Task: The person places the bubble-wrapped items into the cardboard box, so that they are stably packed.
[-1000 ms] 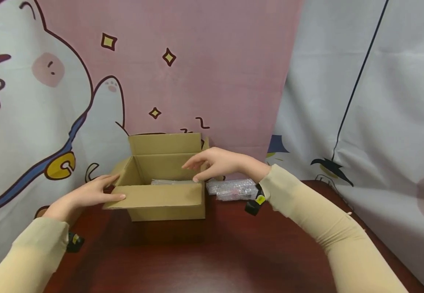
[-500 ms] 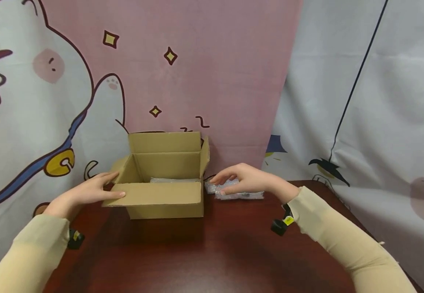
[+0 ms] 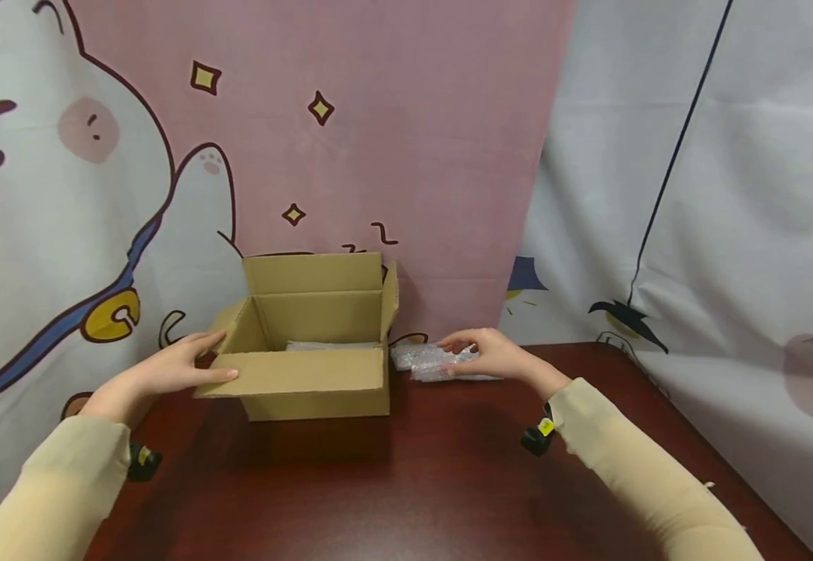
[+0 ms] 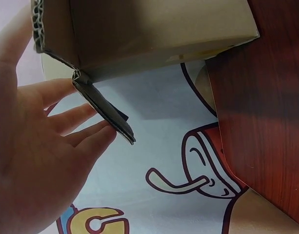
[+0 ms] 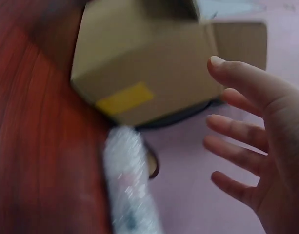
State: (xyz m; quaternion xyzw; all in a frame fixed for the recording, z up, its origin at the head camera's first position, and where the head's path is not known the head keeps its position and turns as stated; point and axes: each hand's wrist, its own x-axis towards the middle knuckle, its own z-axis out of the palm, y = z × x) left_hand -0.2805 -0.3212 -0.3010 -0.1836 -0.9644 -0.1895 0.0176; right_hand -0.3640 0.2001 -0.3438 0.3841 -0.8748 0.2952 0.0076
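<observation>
A brown cardboard box (image 3: 318, 405) stands with its flaps raised or folded out, and a bubble-wrapped item (image 3: 329, 345) shows inside it. My left hand (image 3: 157, 375) is at the box's left front corner, thumb along the front flap (image 3: 308, 370). In the left wrist view its extended fingers touch the side flap (image 4: 104, 109). My right hand (image 3: 497, 357) is over the bubble-wrapped packages (image 3: 423, 365) to the right of the box. The right wrist view shows that hand's fingers spread and slightly bent with nothing between them, apart from a bubble-wrapped package (image 5: 129, 180).
The dark red wooden table (image 3: 406, 499) carries the box and the packages. Behind it hangs a printed cloth backdrop (image 3: 434, 156) with a cartoon cat. Yellow tape (image 5: 125, 99) is on the box's side. A further cloth (image 3: 750, 234) borders the table's right edge.
My right hand has moved from over the box's right side rightward and down to the bubble-wrapped packages. My left hand has stayed at the flaps.
</observation>
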